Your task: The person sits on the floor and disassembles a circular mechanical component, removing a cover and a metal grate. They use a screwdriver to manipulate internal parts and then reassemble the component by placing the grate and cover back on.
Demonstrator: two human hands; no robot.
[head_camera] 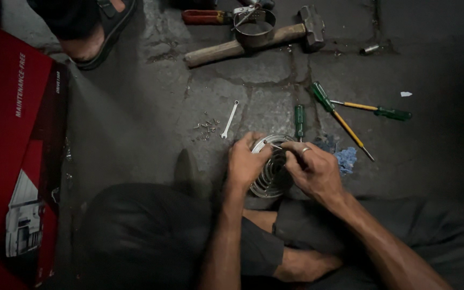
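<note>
Setting: a person sits cross-legged on a cracked stone floor (135,107), seen from above in dim light.
Left hand (245,161): lower centre of the frame, fingers curled over the left rim of a round metal grille, gripping it.
Right hand (313,171): just right of the grille, fingers pinched together on a thin metal tool (274,145) whose tip rests on the grille's upper rim; a ring sits on one finger. Exactly what the tool is cannot be told.
Round metal grille (270,174): centre of the frame, held between both hands above the person's knees; concentric wire rings show between the hands.
Green-handled screwdriver (299,121): upright in the picture, just above the grille.
Two further screwdrivers (345,115): right of centre, green handles with yellow shafts, lying crossed on the floor.
Blue cloth (346,159): on the floor, just right of the right hand.
Small spanner (230,119): above the left hand, lying slanted.
Loose screws (206,129): small heap just left of the spanner.
Hammer (253,40): top centre, wooden handle, with a metal ring (254,27) resting on the handle.
Red-handled pliers (208,17): top edge, behind the ring.
Red cardboard box (12,156): left edge of the frame.
Sandalled foot (95,32): upper left, another person's.
</note>
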